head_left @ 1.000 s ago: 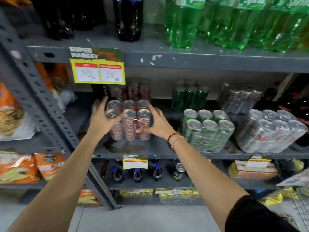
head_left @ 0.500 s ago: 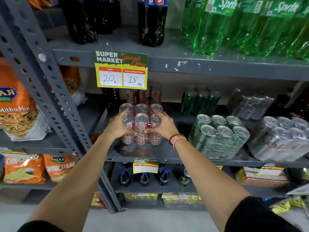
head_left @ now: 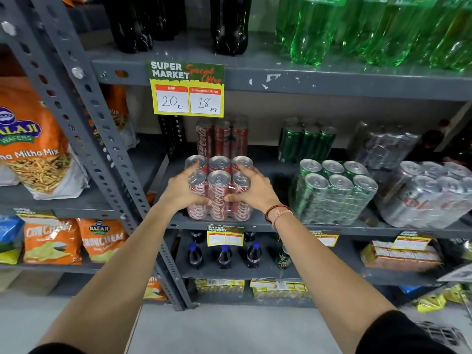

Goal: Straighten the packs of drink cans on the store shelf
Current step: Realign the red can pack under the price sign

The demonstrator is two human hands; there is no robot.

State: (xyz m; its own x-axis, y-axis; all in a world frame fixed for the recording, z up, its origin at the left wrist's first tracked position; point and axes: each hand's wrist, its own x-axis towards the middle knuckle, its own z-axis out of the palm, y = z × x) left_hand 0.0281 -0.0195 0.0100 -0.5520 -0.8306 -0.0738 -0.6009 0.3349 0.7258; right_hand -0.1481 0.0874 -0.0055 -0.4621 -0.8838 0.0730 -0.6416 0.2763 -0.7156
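Observation:
A shrink-wrapped pack of red cola cans (head_left: 219,186) stands at the front left of the grey middle shelf (head_left: 281,224). My left hand (head_left: 182,191) grips its left side, thumb across the front. My right hand (head_left: 251,191) grips its right side, fingers over the can tops. To the right sit a pack of green cans (head_left: 332,192), turned at an angle, and a pack of silver cans (head_left: 429,195), also skewed. Behind stand another red pack (head_left: 221,139), a green pack (head_left: 305,143) and a silver pack (head_left: 383,145).
A slotted steel upright (head_left: 84,118) rises just left of the red pack. A yellow price tag (head_left: 187,89) hangs from the shelf above, which carries dark and green bottles (head_left: 332,26). Small bottles (head_left: 224,256) line the shelf below. Orange snack bags (head_left: 33,139) fill the left rack.
The red pack has turned from skewed to square with the shelf edge under both hands. My head has come closer and shifted, so the shelves look larger.

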